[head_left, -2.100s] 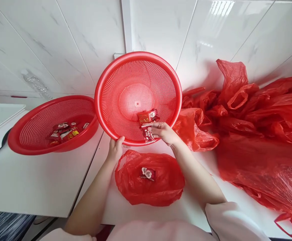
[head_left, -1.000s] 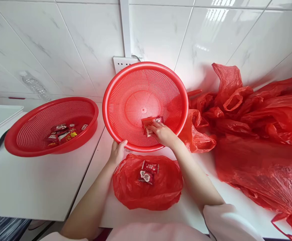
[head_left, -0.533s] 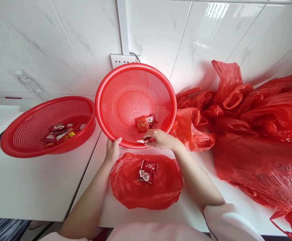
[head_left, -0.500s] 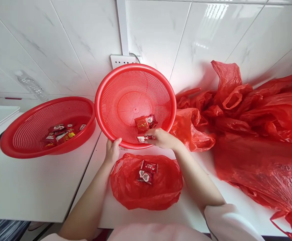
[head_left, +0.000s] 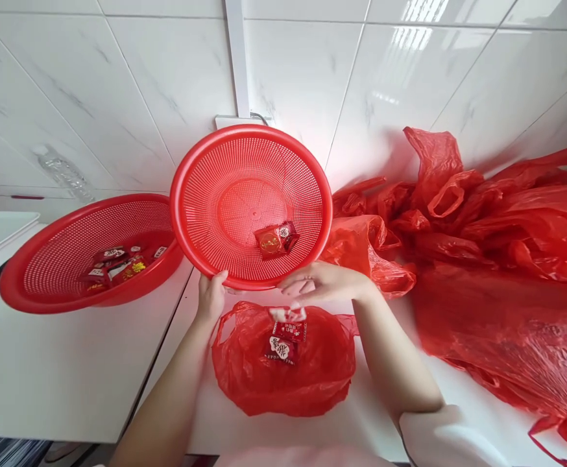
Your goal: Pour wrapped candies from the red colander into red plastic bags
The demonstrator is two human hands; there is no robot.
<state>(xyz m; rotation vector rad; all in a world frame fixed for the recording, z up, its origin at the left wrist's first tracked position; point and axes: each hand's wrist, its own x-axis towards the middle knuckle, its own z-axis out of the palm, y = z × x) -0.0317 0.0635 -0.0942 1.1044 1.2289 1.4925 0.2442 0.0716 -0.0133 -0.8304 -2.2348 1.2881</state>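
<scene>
My left hand (head_left: 211, 297) grips the near rim of a red perforated plastic basket (head_left: 205, 194), which is tilted toward me. Inside the basket a few red wrapped candies (head_left: 274, 240) rest low on the right. Just past its near right rim is my right hand (head_left: 331, 283), thumb and fingers apart, holding nothing. Below that hand a small wrapped candy (head_left: 288, 314), smeared by motion, is in the air over an opened red plastic bag (head_left: 249, 383). Two red wrapped candies (head_left: 283, 350) lie in the bag.
At left stands a second red basket (head_left: 50, 272) with several wrapped candies. A heap of red plastic bags (head_left: 497, 259) covers the right side. Behind are a clear bottle (head_left: 64, 174), a white tray (head_left: 1, 233) and a power strip (head_left: 235, 121) by the tiled wall.
My right hand has come out of the basket toward me and let go of the candy, which now drops above the bag. My left hand stays on the basket rim.
</scene>
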